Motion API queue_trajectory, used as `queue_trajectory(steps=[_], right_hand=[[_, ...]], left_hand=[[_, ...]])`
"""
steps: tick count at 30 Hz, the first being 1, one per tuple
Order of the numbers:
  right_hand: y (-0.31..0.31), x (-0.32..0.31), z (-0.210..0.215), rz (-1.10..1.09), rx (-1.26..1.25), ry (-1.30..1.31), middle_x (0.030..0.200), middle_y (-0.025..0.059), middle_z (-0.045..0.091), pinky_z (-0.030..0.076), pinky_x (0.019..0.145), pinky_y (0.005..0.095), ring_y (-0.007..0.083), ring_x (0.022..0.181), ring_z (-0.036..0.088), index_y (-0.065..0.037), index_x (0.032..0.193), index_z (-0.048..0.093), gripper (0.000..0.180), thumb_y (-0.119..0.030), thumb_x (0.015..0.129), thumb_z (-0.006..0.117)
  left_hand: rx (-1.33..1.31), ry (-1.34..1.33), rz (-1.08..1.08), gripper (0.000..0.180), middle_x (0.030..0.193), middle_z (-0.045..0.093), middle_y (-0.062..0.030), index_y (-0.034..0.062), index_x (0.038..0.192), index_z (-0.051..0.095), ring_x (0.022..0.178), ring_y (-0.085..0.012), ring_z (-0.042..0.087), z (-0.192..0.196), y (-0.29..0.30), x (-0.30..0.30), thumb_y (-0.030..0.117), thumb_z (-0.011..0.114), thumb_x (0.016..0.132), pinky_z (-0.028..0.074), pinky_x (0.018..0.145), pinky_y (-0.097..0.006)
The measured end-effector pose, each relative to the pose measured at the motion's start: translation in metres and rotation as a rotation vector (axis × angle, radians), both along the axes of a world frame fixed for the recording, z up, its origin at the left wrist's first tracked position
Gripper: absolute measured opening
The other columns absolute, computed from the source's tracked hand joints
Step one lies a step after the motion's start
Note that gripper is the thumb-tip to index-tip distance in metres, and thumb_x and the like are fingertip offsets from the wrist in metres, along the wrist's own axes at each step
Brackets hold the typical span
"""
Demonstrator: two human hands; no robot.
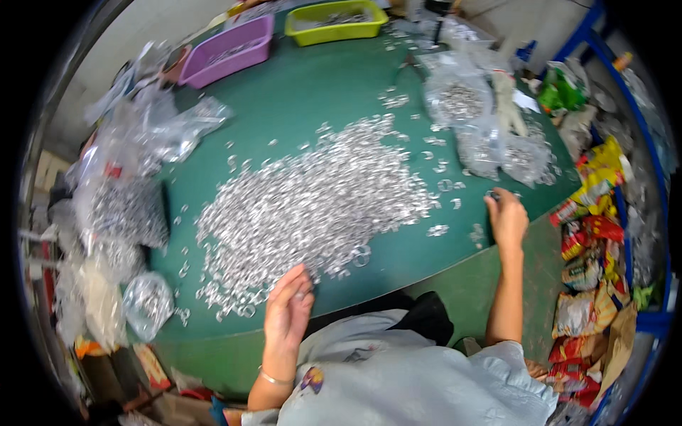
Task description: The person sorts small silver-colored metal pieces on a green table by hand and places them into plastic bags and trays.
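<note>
A dark green tabletop (305, 92) fills the middle of the view, its near edge curving in the fisheye lens. On it, at the centre, lies a broad, dense pile of small silvery rings (312, 199), with loose ones strewn around it. At the pile's near edge is the person's left hand (288, 304), fingers lightly curled and close together; the right hand (509, 220), well apart, bends its thumb and fingers inward over the table's right side. Both are too blurred to tell whether either grips a ring. Along the far edge sit a purple bin (231, 66) and a yellow-green bin (337, 34). Clear plastic bags (128, 213) crowd the left side, more at the far right. Beyond, a blue metal rack (607, 42) stands beside colourful packets (604, 170), above a green floor (462, 291).
</note>
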State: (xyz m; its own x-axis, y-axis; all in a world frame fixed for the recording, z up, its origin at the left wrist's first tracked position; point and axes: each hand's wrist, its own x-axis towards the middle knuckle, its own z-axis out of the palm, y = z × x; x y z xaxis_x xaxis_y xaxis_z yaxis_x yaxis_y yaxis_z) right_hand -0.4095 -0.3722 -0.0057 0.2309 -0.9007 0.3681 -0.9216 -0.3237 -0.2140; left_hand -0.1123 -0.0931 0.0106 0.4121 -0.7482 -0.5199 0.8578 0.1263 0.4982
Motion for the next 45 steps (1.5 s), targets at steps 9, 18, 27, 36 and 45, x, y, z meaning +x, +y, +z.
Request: queue_trajectory(steps=[9, 18, 27, 36, 45], right_hand=[[0.074, 0.091, 0.024, 0.434, 1.501, -1.733, 0.072, 0.0062, 0.047, 0.026, 0.037, 0.0210, 0.0107, 0.046, 0.037, -0.003, 0.089, 0.052, 0.022, -0.024, 0.088, 0.048], [0.089, 0.169, 0.020, 0.637, 0.395, -0.337, 0.051, 0.0069, 0.053, 0.040, 0.044, 0.0290, 0.0168, 0.042, 0.050, -0.004, 0.097, 0.063, 0.023, -0.016, 0.078, 0.067], [0.072, 0.162, 0.026, 0.462, 1.264, -1.508, 0.057, 0.0001, 0.049, 0.028, 0.039, 0.0214, 0.0058, 0.048, 0.043, -0.001, 0.070, 0.059, 0.019, -0.012, 0.085, 0.058], [0.043, 0.159, 0.024, 0.490, 0.700, -0.884, 0.053, -0.0008, 0.049, 0.025, 0.037, 0.0205, 0.0038, 0.040, 0.037, -0.003, 0.062, 0.050, 0.025, -0.008, 0.086, 0.056], [0.048, 0.161, 0.031, 0.352, 1.396, -1.435, 0.048, 0.0031, 0.045, 0.021, 0.032, 0.0206, 0.0075, 0.035, 0.034, -0.008, 0.069, 0.044, 0.024, -0.017, 0.091, 0.048]], left_hand=[[-0.054, 0.084, -0.054, 0.027, 0.095, 0.053, -0.0073, -0.0015, 0.113, 0.052, 0.079, -0.0143, 0.048, -0.002, 0.002, 0.000, 0.008, 0.050, 0.088, 0.041, 0.068, -0.025], [0.334, -1.889, -0.140, 0.036, 0.092, 0.051, -0.0136, 0.0013, 0.109, 0.055, 0.085, -0.0296, 0.048, 0.014, -0.053, 0.019, 0.000, 0.063, 0.074, 0.040, 0.077, -0.036], [0.440, -2.057, -0.206, 0.018, 0.082, 0.050, -0.0124, 0.0016, 0.091, 0.052, 0.080, -0.0297, 0.048, -0.007, -0.081, 0.040, 0.004, 0.062, 0.075, 0.039, 0.070, -0.038], [0.304, -1.922, -0.166, 0.013, 0.078, 0.048, -0.0127, 0.0018, 0.091, 0.050, 0.076, -0.0292, 0.050, 0.000, -0.081, 0.049, 0.001, 0.056, 0.078, 0.041, 0.066, -0.036], [-0.161, -0.022, -0.313, 0.024, 0.099, 0.058, -0.0092, 0.0042, 0.102, 0.052, 0.080, -0.0128, 0.052, 0.015, -0.062, 0.034, -0.004, 0.050, 0.080, 0.043, 0.067, -0.025]])
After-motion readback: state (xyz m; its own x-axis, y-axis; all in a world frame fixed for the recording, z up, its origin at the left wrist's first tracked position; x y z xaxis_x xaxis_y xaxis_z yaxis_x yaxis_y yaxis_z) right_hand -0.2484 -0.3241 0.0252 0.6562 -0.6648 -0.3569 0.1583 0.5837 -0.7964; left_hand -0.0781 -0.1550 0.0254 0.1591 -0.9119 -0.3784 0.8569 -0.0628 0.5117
